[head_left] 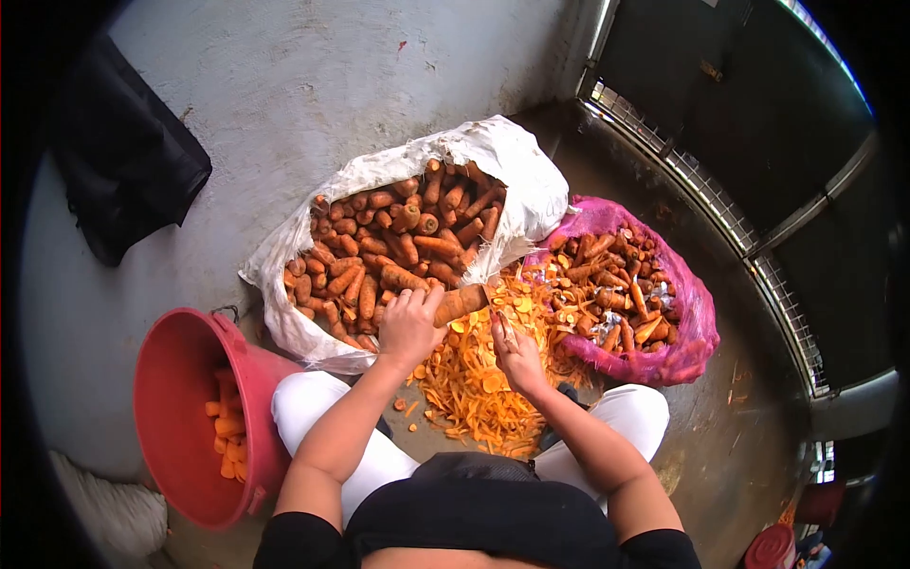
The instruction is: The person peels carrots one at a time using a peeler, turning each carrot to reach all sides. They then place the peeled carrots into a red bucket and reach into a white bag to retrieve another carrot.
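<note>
L hand (409, 327) grips carrot (464, 302), R hand (518, 358) closed on small tool (503, 323) over peel pile (474, 391).

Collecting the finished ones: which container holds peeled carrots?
The red bucket at the left: its carrots are clean, bright orange; the white sack and pink mesh bag hold dull, dirty ones.

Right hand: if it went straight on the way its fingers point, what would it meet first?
Probably the carrot held in the left hand, whose end lies just ahead of the right hand. Depth is unclear; if it passes below, the white sack comes next.
</note>
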`<move>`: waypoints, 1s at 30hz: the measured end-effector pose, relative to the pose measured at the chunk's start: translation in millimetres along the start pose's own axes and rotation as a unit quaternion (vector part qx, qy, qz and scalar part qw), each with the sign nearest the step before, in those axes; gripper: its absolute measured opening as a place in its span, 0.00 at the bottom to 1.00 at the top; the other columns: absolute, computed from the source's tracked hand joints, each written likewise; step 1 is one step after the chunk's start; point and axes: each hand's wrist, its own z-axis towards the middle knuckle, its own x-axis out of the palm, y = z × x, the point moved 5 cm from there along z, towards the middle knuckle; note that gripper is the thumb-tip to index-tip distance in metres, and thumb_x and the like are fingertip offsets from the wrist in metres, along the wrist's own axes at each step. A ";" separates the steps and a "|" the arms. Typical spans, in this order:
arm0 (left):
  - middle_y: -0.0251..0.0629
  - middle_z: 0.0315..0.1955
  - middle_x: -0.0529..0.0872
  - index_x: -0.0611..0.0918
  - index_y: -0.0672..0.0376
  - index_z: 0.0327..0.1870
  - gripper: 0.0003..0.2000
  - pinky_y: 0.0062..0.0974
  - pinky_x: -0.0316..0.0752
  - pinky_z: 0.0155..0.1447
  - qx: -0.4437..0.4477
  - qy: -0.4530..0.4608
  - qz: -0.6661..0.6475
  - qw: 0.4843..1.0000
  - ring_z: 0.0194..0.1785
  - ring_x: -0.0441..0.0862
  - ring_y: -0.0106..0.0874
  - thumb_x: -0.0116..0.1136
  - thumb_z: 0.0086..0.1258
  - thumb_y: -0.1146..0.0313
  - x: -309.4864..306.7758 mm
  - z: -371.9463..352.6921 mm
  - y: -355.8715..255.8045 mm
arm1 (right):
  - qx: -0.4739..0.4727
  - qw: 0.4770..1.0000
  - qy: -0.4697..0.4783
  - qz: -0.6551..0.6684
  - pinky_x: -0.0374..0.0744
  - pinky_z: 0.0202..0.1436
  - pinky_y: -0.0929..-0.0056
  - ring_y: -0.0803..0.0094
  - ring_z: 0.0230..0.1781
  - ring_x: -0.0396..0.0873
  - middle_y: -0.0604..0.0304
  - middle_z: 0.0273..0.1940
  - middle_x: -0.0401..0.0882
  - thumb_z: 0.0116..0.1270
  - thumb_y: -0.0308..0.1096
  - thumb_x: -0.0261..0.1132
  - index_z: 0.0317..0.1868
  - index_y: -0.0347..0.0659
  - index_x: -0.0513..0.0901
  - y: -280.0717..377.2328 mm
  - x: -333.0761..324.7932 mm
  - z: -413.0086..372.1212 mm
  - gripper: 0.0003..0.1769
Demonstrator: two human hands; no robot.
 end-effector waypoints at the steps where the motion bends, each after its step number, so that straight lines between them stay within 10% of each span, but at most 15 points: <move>1: 0.38 0.36 0.82 0.77 0.54 0.51 0.27 0.36 0.74 0.51 -0.024 0.026 -0.043 0.998 0.47 0.78 0.39 0.73 0.47 0.63 1.8 -0.9 1.6 | 0.010 1.000 0.007 0.024 0.62 0.19 0.76 0.81 0.15 0.62 0.69 0.16 0.65 0.76 0.50 0.53 0.31 0.38 0.76 -1.6 0.9 -0.1 0.24; 6: 0.39 0.34 0.83 0.79 0.53 0.48 0.25 0.38 0.75 0.49 -0.011 0.009 -0.075 0.997 0.45 0.80 0.40 0.72 0.46 0.63 -6.7 -3.0 3.5 | 0.031 0.997 0.041 0.058 0.58 0.19 0.79 0.84 0.16 0.59 0.73 0.17 0.63 0.76 0.50 0.54 0.29 0.40 0.76 -7.4 4.1 -0.4 0.23; 9: 0.42 0.35 0.85 0.79 0.52 0.51 0.27 0.39 0.77 0.48 0.011 -0.032 -0.036 0.999 0.43 0.83 0.42 0.71 0.46 0.59 -6.3 -5.0 2.3 | 0.082 0.995 0.049 0.018 0.69 0.28 0.67 0.71 0.20 0.67 0.57 0.18 0.70 0.73 0.45 0.56 0.31 0.34 0.77 -14.3 1.5 -1.8 0.21; 16: 0.45 0.38 0.87 0.80 0.54 0.54 0.30 0.37 0.80 0.46 -0.116 0.217 -0.213 0.946 0.40 0.86 0.39 0.69 0.47 0.54 8.9 -4.3 10.3 | 0.039 0.996 0.078 0.002 0.64 0.22 0.78 0.83 0.19 0.62 0.71 0.20 0.64 0.75 0.52 0.54 0.46 0.39 0.82 -19.4 -3.6 5.4 0.23; 17: 0.43 0.37 0.87 0.80 0.57 0.53 0.30 0.34 0.79 0.46 -0.124 0.197 -0.354 0.906 0.39 0.85 0.37 0.70 0.47 0.55 9.3 -3.5 1.9 | 0.184 0.968 0.163 -0.051 0.72 0.27 0.72 0.74 0.22 0.74 0.62 0.22 0.76 0.73 0.54 0.55 0.50 0.40 0.82 -59.1 -1.6 10.5 0.25; 21: 0.37 0.34 0.84 0.79 0.64 0.51 0.27 0.26 0.78 0.46 -0.142 0.210 -0.651 0.715 0.36 0.83 0.27 0.69 0.54 0.55 -0.3 3.0 7.5 | 0.120 0.959 0.142 -0.214 0.76 0.49 0.54 0.45 0.47 0.80 0.40 0.41 0.83 0.67 0.56 0.57 0.46 0.41 0.84 -101.2 0.9 -7.1 0.26; 26: 0.42 0.33 0.83 0.69 0.62 0.63 0.31 0.27 0.81 0.41 -0.184 0.277 -0.812 0.479 0.33 0.84 0.29 0.59 0.65 0.49 9.8 -4.1 5.6 | 0.018 0.997 -0.009 -0.076 0.77 0.39 0.64 0.54 0.35 0.82 0.47 0.30 0.82 0.70 0.48 0.56 0.44 0.38 0.82 -66.8 -27.8 11.6 0.20; 30: 0.45 0.37 0.83 0.67 0.62 0.64 0.34 0.27 0.82 0.45 -0.271 0.192 -0.845 0.418 0.39 0.85 0.31 0.52 0.69 0.41 45.0 -5.2 -4.9 | -0.050 0.994 -0.066 -0.069 0.77 0.39 0.66 0.54 0.35 0.83 0.47 0.33 0.82 0.71 0.44 0.59 0.51 0.42 0.81 -11.2 -41.3 17.8 0.17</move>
